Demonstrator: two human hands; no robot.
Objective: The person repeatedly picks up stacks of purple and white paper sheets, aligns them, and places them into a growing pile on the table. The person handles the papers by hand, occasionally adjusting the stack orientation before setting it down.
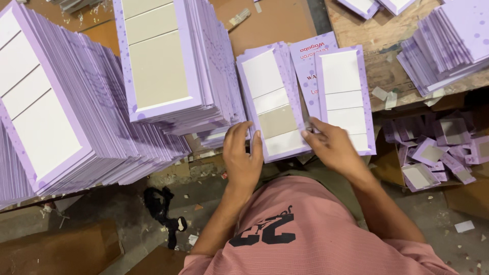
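Head view, looking down at a person in a pink shirt working over the table [285,20], a brown surface.

Left hand [243,153]: fingers curled loosely, resting on the near left edge of a small stack of lilac cards [272,102]. Thumb lies on the top card's face, fingers wrap the stack's left side. A light grip, not a closed fist.

Right hand [331,145]: fingertips pinched at the near right corner of that same stack, in the gap between it and a single lilac card [345,97] lying just to the right. Exactly what the fingertips pinch is hidden; the palm covers the single card's near left corner.

The small stack sits between both hands, extending away from them toward the far side. The top card shows white panels and one grey panel inside a lilac border. A printed lilac card [311,66] lies face up between the stack and the single card, partly covered by both.

Left of the hands: two tall stacks of the same lilac cards, one at the left edge [46,102], one centre-left [168,61], touching the small stack.

Far right: a fanned pile of lilac cards [448,46] on a wooden board [377,35]. Below it, a carton of small lilac squares [438,153], well apart from the right hand.
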